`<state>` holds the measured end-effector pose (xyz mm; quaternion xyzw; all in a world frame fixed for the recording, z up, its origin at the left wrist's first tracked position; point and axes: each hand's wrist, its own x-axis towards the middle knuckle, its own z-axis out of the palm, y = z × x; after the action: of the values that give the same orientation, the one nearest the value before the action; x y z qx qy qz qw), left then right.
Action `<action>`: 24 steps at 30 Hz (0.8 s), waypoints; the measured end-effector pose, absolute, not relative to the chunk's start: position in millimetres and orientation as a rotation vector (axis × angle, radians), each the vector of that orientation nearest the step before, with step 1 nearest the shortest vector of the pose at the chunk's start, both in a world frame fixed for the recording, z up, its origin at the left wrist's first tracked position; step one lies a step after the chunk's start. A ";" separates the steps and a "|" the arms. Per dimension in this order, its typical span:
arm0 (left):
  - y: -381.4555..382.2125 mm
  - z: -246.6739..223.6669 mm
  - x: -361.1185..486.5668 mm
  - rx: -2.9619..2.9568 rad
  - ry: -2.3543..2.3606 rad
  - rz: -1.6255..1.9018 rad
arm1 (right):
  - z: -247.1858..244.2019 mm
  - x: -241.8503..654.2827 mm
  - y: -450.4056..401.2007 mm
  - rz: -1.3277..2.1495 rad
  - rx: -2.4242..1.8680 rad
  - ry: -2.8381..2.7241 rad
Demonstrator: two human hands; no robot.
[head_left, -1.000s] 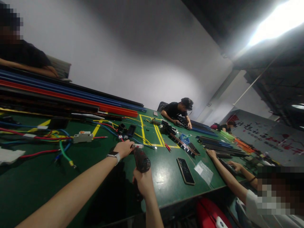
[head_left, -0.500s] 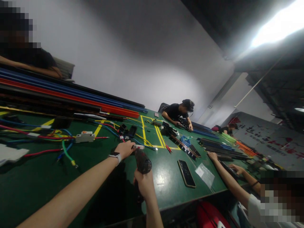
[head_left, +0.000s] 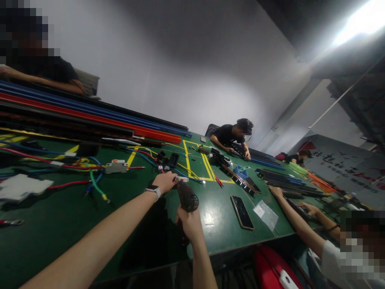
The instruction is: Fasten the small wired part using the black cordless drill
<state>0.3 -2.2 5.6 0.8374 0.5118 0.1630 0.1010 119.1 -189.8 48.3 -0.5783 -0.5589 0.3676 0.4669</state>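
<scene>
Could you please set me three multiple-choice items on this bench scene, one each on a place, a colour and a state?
1. Where does the phone lie?
A. right of the power screwdriver
B. on the red rail
C. under the white block

2. What colour is the table?
A. white
B. green
C. orange

3. How is the right hand?
A. flat on the table
B. closed on the power screwdriver
C. holding the phone

Answers: 1 A, the phone lies on the table, right of the tool. 2 B, the bare top is green. 3 B, fingers wrap the handle, while the left hand rests at the tool's tip.

Dark power drill [head_left: 187, 197] held nose-forward, small white part [head_left: 182, 180] at tip.
</scene>
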 end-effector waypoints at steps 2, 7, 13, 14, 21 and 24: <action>-2.1 5.5 0.5 2.475 1.519 0.486 | 47.0 120.0 -189.3 0.920 -1.426 -1.367; -1.2 4.4 0.1 2.495 1.524 0.472 | 43.1 121.7 -187.9 0.911 -1.426 -1.374; -1.9 5.6 -0.6 2.491 1.527 0.479 | 45.5 120.8 -188.1 0.877 -1.413 -1.404; -2.2 5.9 -0.4 2.487 1.528 0.483 | 45.4 120.9 -188.1 0.881 -1.412 -1.407; -3.6 5.8 0.1 2.487 1.533 0.503 | 38.1 124.3 -186.7 0.896 -1.418 -1.403; -4.4 6.7 -0.4 2.489 1.533 0.505 | 36.1 125.3 -186.2 0.896 -1.424 -1.395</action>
<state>-0.4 -4.4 6.7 0.8358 0.5148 0.1695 0.0873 125.3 -186.2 36.1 -0.5783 -0.5667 0.3641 0.4601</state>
